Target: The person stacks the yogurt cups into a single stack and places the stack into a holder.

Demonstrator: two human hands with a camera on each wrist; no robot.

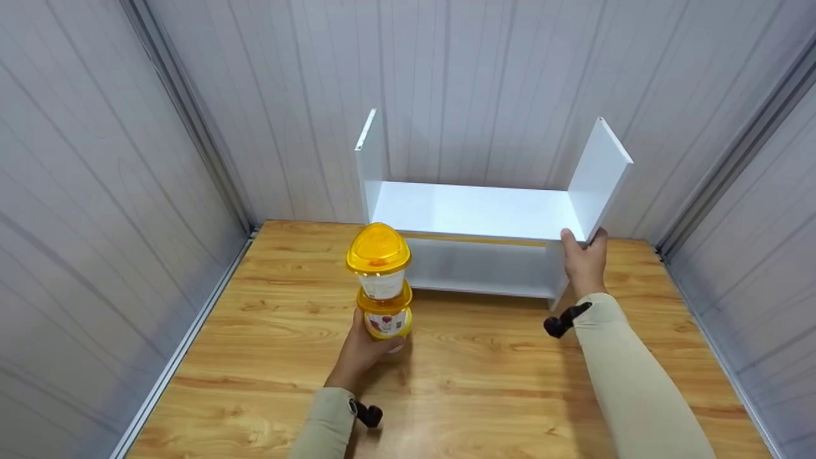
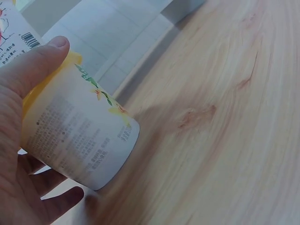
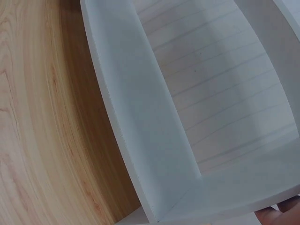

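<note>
Cup stack [image 1: 382,285], yellow-lidded, was before left end of white shelf [image 1: 478,207]. From remote post, I saw left hand [image 1: 364,350] with fingers curled round lower cup [image 2: 89,126]; base perhaps touching desk [image 1: 484,370], hard to tell. Right hand [image 1: 585,264] gripped shelf's right side, thumb at front, fingers partly hidden.

wood-grain tabletop [image 1: 484,389], pale panelled walls [image 1: 475,83], grey corner strips [image 1: 190,115]
</note>
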